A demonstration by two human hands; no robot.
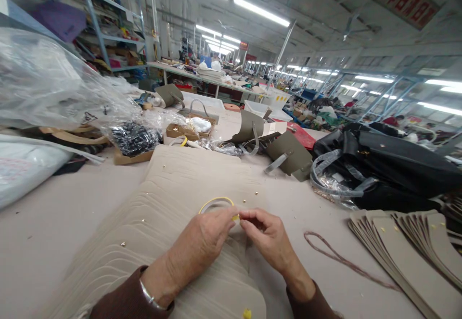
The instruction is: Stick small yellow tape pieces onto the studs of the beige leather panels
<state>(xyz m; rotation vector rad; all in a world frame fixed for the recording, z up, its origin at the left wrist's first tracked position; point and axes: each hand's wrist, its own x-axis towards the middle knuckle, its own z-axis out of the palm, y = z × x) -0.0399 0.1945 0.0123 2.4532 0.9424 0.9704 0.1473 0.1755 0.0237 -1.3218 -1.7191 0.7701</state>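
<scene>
My left hand (pixel 204 242) and my right hand (pixel 265 235) meet over a stack of beige leather panels (pixel 159 213) studded with small gold rivets. Both pinch a thin yellow strip (pixel 216 200) that curls up in a loop between the fingertips. The fingers of both hands are closed on it. A silver bracelet sits on my left wrist, and brown sleeves cover both forearms.
Fanned beige leather pieces (pixel 404 242) lie at the right, with a brown cord (pixel 335 254) beside them. Olive bag parts (pixel 288 158), black bags (pixel 393 165), a cardboard box (pixel 189 129) and plastic bags (pixel 54 88) crowd the far side of the table. Shelving (pixel 108 30) stands at the back left.
</scene>
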